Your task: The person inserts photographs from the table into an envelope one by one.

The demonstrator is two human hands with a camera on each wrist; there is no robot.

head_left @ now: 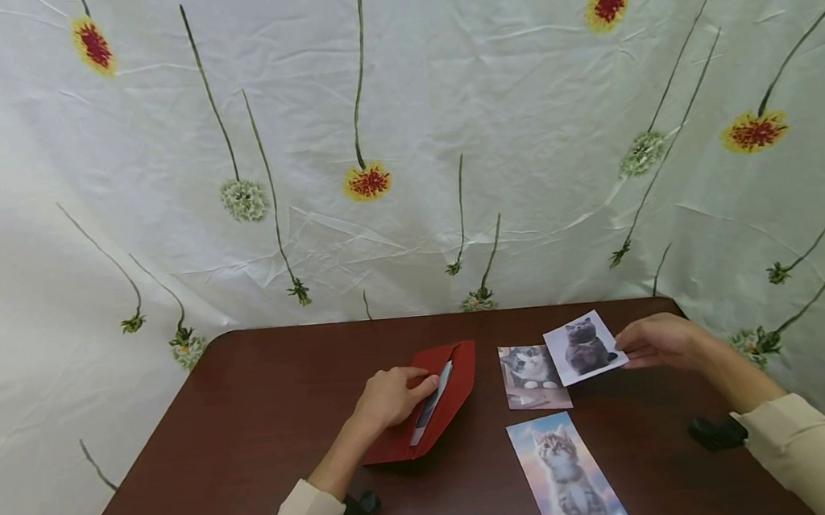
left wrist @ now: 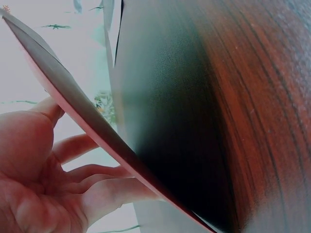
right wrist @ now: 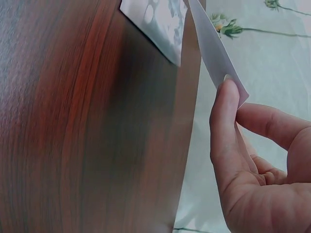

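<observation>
My left hand point(head_left: 387, 397) grips a red envelope point(head_left: 455, 391), its thumb by the open mouth. A photo or card point(head_left: 426, 428) shows partly inside that mouth; the rest is hidden. From the left wrist view the envelope point(left wrist: 104, 138) stands tilted, with the fingers at its near side. Between thumb and fingers, my right hand point(head_left: 662, 340) pinches the corner of a square photo of a dark grey cat point(head_left: 585, 346). This photo overlaps another one of a grey-and-white cat point(head_left: 534, 377) in the head view. The right wrist view shows the held photo point(right wrist: 214, 53) almost edge-on.
A larger photo of a tabby kitten point(head_left: 568, 476) lies nearer me on the dark brown table point(head_left: 266, 431). Behind the table's far edge hangs a pale cloth point(head_left: 412, 257) printed with flowers. Dark devices sit at both wrists.
</observation>
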